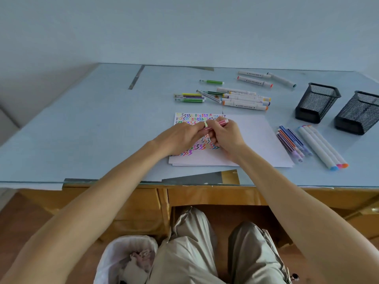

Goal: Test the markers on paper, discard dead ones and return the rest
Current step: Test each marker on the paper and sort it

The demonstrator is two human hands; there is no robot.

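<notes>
So a pink marker [218,123] is gripped in the curled fingers of the right hand [225,136], its near end pinched by the left hand [181,136], just above the scribbled paper [252,138]. Other markers [244,99] are scattered beyond, two mesh cups [316,102] off right.

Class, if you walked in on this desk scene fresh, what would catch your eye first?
Both hands, left hand and right hand, grip a pink marker over paper covered in colourful zigzags. Sorted markers lie behind and right of it, beside two black mesh pen holders at the desk's right.
</notes>
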